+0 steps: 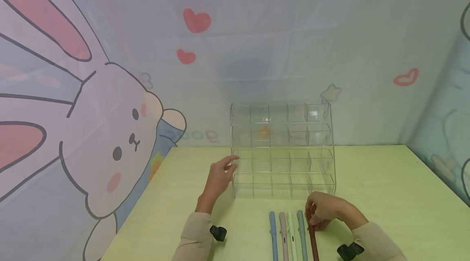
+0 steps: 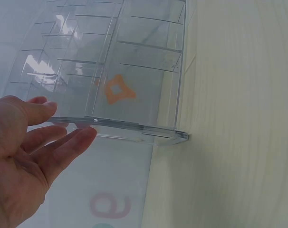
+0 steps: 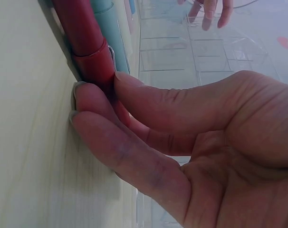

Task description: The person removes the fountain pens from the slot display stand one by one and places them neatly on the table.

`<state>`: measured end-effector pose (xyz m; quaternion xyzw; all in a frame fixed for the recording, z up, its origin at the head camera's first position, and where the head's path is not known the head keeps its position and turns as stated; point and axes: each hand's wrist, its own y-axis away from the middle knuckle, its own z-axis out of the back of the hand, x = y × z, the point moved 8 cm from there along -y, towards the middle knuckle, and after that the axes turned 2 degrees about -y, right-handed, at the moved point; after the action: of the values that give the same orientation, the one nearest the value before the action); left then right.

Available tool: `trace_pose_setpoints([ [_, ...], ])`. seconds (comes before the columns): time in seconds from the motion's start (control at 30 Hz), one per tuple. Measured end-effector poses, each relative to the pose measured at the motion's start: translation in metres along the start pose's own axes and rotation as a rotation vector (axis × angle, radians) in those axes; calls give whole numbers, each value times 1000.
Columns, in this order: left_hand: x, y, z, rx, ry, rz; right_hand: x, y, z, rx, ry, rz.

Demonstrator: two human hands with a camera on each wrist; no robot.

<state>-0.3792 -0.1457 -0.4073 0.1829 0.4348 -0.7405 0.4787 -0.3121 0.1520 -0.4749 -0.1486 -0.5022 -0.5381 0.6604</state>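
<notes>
A clear tiered plastic rack [image 1: 280, 179], divided into small compartments, stands upright on the table. My left hand [image 1: 220, 175] holds the rack's left side; in the left wrist view the thumb [image 2: 42, 111] lies on one side of the clear panel and the fingers on the other. With thumb and fingers, my right hand [image 1: 324, 210] pinches the upper end of a dark red pen [image 1: 313, 236] in front of the rack. The red cap [image 3: 97, 66] shows close up in the right wrist view, its end hidden by the fingers.
Left of the red pen lie a teal pen [image 1: 302, 232], a pale green pen [image 1: 292, 236], a pinkish-grey pen [image 1: 283, 232] and a blue pen [image 1: 273, 234], side by side. Behind the light yellow table [image 1: 382, 187] hangs a printed cloth [image 1: 279, 49] with a rabbit and hearts.
</notes>
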Motion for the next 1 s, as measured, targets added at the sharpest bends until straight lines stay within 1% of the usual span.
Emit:
trace_pose_setpoints([
  [0.27,0,-2,-2,6,-2,3,1,2,3,-7,30,-3],
  [0.43,-2,-5,-3,10,12,1,0,5,11,-15,45,-5],
  [0.6,-4,-3,-4,16,29,-4,1,9,19,-24,69,8],
  [0.67,-4,-1,-4,16,27,-7,4,11,22,-29,66,36],
  [0.8,-3,-1,-4,7,18,-22,16,15,30,-52,48,155],
  [0.87,-3,-1,-3,-2,24,-23,23,17,34,-80,51,217],
  [0.93,-3,0,-1,-7,30,-19,28,18,39,-119,64,258],
  [1.0,-4,3,1,-8,31,-13,33,20,43,-165,103,299],
])
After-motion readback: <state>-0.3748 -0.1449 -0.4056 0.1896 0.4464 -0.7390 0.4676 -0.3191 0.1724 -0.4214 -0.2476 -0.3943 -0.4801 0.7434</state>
